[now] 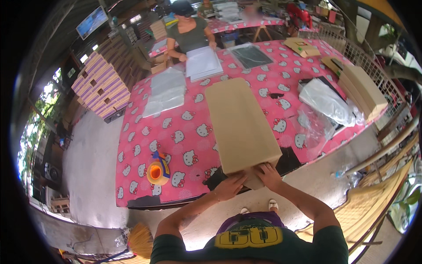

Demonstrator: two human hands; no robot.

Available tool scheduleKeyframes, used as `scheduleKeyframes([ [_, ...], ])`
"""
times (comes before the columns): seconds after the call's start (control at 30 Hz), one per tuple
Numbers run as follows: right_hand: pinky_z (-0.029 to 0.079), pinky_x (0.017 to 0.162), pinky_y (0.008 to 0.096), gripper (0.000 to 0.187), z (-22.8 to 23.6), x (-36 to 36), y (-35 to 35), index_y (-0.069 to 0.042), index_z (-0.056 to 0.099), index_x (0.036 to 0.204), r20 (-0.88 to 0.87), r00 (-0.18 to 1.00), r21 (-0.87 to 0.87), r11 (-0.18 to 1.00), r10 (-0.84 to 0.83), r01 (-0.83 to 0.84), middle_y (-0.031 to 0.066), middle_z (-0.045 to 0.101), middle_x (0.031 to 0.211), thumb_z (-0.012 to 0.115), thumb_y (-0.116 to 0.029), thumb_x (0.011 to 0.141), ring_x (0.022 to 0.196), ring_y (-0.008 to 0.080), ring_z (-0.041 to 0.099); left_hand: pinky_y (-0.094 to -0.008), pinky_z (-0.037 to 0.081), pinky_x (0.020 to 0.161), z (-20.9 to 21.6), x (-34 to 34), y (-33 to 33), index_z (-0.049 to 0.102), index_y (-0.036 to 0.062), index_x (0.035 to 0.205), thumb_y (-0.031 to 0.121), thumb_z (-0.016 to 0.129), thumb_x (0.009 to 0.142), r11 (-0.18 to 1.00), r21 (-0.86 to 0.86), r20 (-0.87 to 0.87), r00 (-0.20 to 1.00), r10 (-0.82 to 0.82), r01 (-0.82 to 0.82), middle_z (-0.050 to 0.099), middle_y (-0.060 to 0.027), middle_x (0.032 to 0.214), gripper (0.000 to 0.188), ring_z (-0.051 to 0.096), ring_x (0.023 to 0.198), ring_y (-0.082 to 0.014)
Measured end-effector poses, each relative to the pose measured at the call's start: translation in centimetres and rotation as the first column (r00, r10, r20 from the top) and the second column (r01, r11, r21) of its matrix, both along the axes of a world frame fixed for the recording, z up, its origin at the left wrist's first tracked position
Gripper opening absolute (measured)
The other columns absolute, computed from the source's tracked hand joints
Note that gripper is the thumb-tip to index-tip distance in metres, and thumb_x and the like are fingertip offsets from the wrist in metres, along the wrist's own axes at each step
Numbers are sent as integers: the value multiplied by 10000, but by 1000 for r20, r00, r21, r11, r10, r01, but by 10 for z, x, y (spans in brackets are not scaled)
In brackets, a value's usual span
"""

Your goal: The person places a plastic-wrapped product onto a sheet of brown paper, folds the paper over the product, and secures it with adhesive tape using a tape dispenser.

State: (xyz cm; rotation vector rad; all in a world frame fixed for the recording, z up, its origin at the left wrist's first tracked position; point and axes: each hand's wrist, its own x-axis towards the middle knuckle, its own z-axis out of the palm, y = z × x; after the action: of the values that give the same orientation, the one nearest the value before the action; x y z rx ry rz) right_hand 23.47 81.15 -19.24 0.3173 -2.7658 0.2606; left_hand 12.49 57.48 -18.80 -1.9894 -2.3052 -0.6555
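A long brown cardboard box (241,121) lies on the pink table, its near end at the table's front edge. A flap (252,179) hangs down at that near end. My left hand (231,186) grips the flap's left side, fingers bent against the cardboard. On the other side, my right hand (268,175) has its fingers curled over the box's near right corner and flap. Both hands' fingertips are partly hidden by the flap. To the left of the box stands a tape dispenser (159,171) with a roll of orange-tan tape.
Clear plastic sheets (166,90) lie at the left, with white paper (203,63) beyond. Wrapped plastic (327,102) and a long carton (361,90) sit at the right. A co-worker (189,33) stands across the table (145,169). Stacked cartons (105,81) rise at the left.
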Motion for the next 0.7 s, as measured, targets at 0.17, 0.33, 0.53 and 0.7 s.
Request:
scheduleKeyframes([
  [0.17,442,1005,452,536,8,2,5,-126,551,1307,71,997,-110,994,37,-29,111,471,1234,593,-71,775,1187,337,476,-420,522,891,24,3,12,403,-8,1390,341,607,893,994,-99,149,987,64,-50,562,-206,1260,641,595,1099,-326],
  [0.33,469,973,449,528,19,4,14,-130,568,1275,167,983,-117,992,75,-55,112,478,1241,619,-51,755,1175,365,487,-429,551,777,-10,-5,21,432,-6,1351,285,635,862,998,-49,-30,999,39,-41,593,-225,1165,604,640,974,-308],
  [0.53,499,923,443,543,16,10,24,-148,575,1275,157,988,-113,993,-13,31,94,506,1234,613,-24,747,1141,358,518,-399,545,716,-15,12,30,511,8,1269,269,666,803,990,91,-285,949,132,-110,620,-166,1030,556,643,855,-294],
  [0.7,502,909,424,500,17,6,32,-154,599,1239,132,991,-135,991,19,-1,75,566,1195,585,-12,760,1104,339,557,-393,518,767,0,34,64,585,53,1186,305,687,781,954,-116,-359,907,220,-277,586,-138,1006,487,594,902,-292],
])
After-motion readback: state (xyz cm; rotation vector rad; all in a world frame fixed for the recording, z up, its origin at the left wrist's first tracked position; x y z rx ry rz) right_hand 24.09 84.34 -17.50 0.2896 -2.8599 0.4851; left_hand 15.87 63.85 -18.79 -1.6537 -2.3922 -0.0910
